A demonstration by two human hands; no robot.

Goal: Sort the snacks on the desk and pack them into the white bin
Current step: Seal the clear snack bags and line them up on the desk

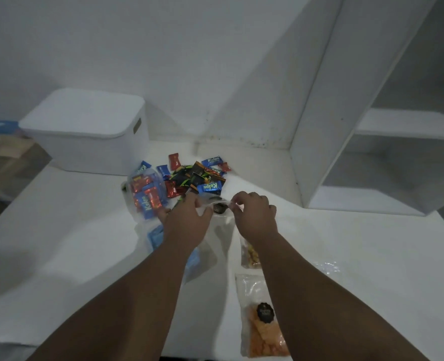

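Observation:
A pile of small wrapped snacks in blue, red and black lies in the middle of the white desk. My left hand and my right hand each pinch one edge of a clear plastic bag just in front of the pile; something dark shows inside it. A second clear bag packed with blue and red snacks lies left of my left hand. The white bin stands at the back left with its lid on.
A blue packet lies partly under my left forearm. By my right forearm lie a bag of yellowish snacks and a bag of orange crisps. White shelving stands at the right. The desk's left edge drops to the floor.

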